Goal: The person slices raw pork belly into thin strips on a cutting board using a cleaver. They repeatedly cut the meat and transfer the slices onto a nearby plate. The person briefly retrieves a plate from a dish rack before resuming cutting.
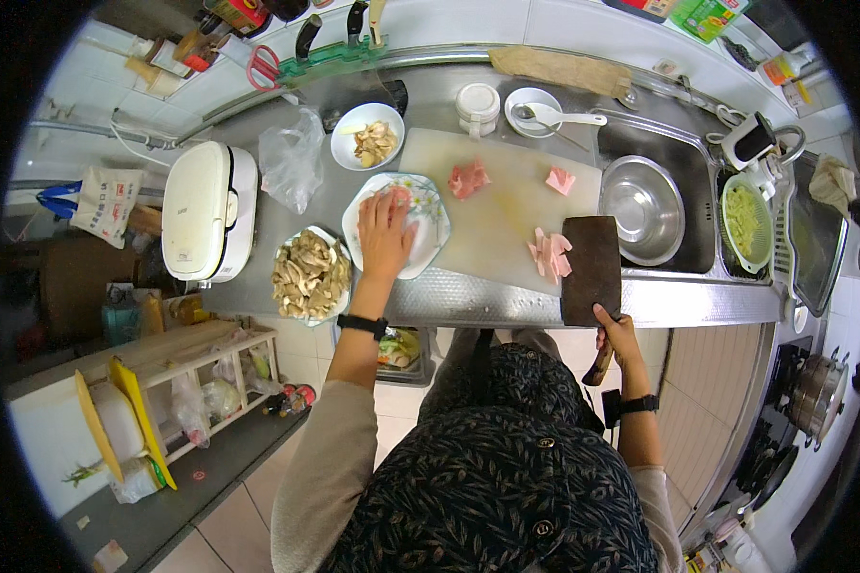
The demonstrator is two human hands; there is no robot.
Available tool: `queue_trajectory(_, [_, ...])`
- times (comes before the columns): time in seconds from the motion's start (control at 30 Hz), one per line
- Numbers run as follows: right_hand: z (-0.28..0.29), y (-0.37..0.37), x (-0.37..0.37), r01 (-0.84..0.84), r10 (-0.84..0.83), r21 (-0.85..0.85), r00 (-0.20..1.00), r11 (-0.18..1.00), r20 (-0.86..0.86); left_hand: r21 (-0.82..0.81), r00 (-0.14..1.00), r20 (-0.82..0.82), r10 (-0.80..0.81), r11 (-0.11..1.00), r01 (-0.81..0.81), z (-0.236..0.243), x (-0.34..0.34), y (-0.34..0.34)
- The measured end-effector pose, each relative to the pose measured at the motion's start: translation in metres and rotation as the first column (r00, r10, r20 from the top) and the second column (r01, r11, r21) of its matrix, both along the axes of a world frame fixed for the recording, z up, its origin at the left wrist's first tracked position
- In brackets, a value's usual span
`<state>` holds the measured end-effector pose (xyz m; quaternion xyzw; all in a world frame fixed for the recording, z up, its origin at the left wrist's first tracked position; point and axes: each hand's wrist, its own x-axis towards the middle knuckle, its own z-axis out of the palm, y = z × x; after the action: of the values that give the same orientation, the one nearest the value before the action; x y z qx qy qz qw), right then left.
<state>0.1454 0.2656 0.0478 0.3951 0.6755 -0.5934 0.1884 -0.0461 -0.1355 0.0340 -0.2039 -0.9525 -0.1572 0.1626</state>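
My left hand [383,237] reaches into a white flower-patterned plate [434,227], fingers stretched out and thumb apart. Some pink meat [398,195] shows at its fingertips; what lies under the palm is hidden. With my right hand [618,334] I grip the handle of a dark, broad-bladed cleaver [591,272], its blade over the right edge of a white cutting board [492,229]. Beside the blade lie several pale pink meat slices [548,255]. Farther back on the board are a larger raw meat piece [468,179] and a small pink chunk [560,180].
A plate of sliced mushrooms [311,274] and a bowl of garlic [375,143] flank the flowered plate. Behind the board stand a lidded white jar [478,108] and a bowl with spoons [533,112]. To the right, a metal basin [643,210] sits in the sink beside a green strainer [746,224].
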Motion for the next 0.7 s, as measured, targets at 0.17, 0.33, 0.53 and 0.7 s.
queue_trajectory(0.17, [0.0, -0.004, 0.003, 0.01, -0.01, -0.01, 1.0, 1.0, -0.011, -0.085, 0.991, 0.067, -0.118, 0.989, 0.123, 0.004, 0.022, -0.018])
queue_trajectory(0.33, [0.001, 0.002, 0.002, 0.0, 0.001, -0.089, 1.0, 0.996, 0.01, -0.145, 0.994, 0.071, -0.089, 0.985, 0.098, 0.009, 0.016, -0.007])
queue_trajectory(0.53, [-0.009, 0.012, 0.006, 0.093, -0.091, -0.151, 0.996, 0.984, 0.02, 0.415, 0.906, 0.311, -0.287, 0.899, 0.142, 0.0, 0.072, 0.112])
queue_trajectory(0.7, [-0.021, 0.005, 0.008, 0.032, -0.044, -0.159, 0.996, 0.987, -0.073, 0.488, 0.944, 0.215, -0.252, 0.864, 0.119, -0.045, 0.099, 0.226])
